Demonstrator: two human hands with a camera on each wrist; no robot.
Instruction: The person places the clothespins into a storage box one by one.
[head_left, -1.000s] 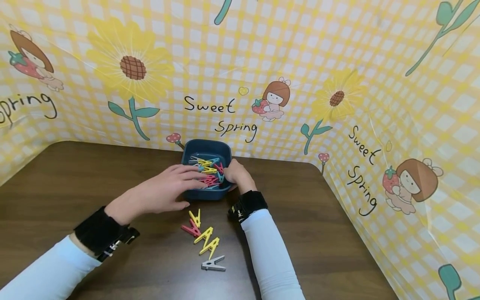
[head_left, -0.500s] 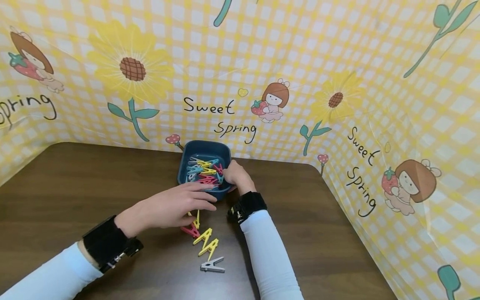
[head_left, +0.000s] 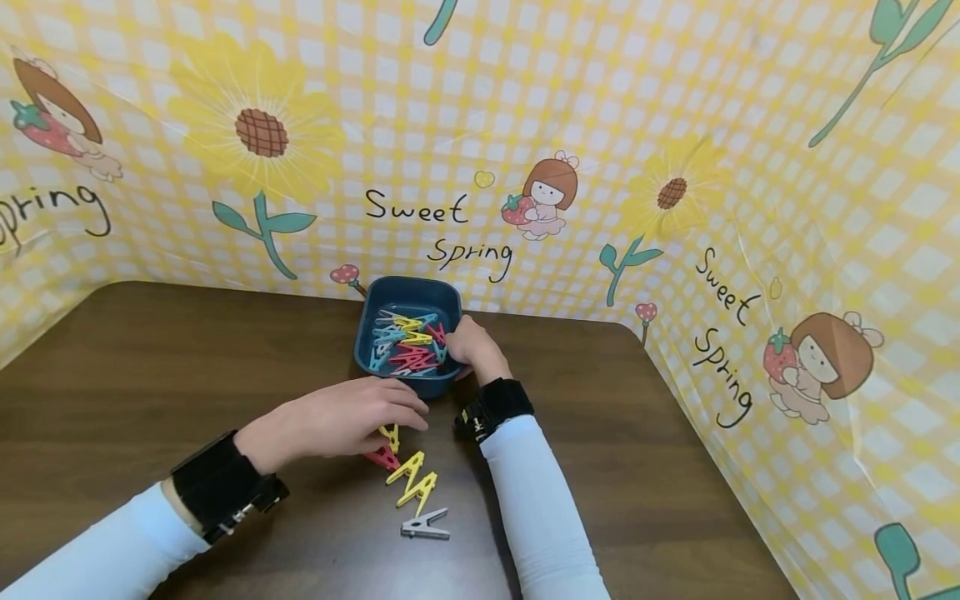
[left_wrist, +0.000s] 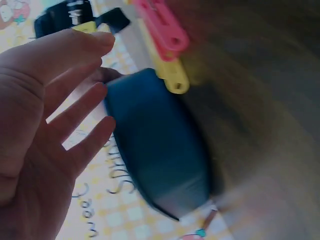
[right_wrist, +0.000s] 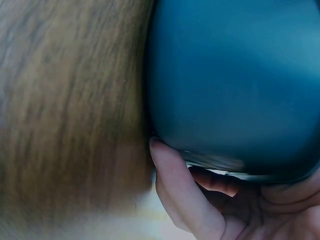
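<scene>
A dark blue plastic box stands at the back of the table with several clothespins in yellow, red, blue and white inside. My right hand grips its right side, fingers against the outer wall. Just in front of the box hovers my left hand, fingers fairly straight, thumb apart from them, nothing held. Beneath its fingertips lie a yellow clothespin and a red clothespin, partly covered by the hand. In the left wrist view, the fingers overlap the box's rim.
Two more yellow clothespins and a grey clothespin lie in a line toward me on the brown wooden table. A yellow checked cloth with printed flowers rises behind and beside the table.
My left hand has come back from over the box's contents to above the nearest loose clothespins. The box's left side has swung slightly toward the left; the right hand stays on it.
</scene>
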